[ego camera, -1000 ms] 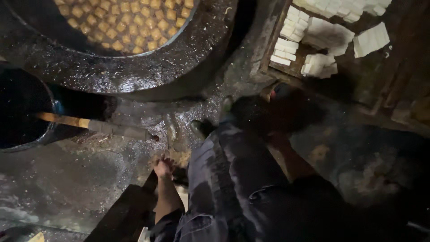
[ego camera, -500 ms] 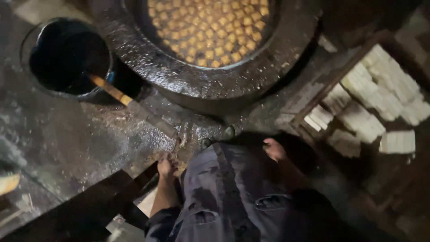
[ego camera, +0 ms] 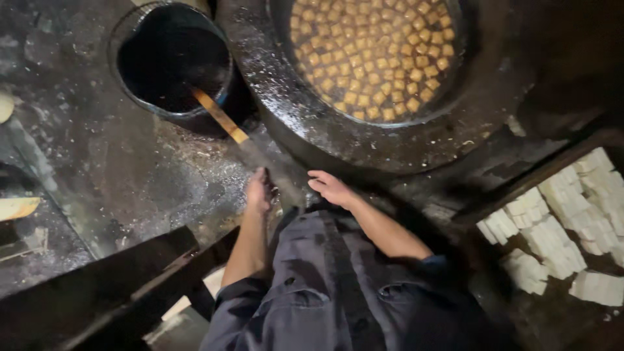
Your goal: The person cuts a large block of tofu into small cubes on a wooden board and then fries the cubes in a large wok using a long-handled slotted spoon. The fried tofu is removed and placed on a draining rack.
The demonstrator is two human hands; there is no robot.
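Below, my left hand (ego camera: 259, 190) pressed flat on the greasy counter (ego camera: 130, 169), holding nothing; my right hand (ego camera: 331, 188) hung loosely spread, empty, just short of the wok (ego camera: 273, 78) of frying cubes (ego camera: 370, 55).

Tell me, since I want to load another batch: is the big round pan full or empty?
Full: golden-brown cubes crowd the big round pan nearly rim to rim in oil.

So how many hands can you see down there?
2. The left hand rests on the wet dark counter, below the ladle handle. The right hand is beside it, at the big wok's rim. None seem hidden.
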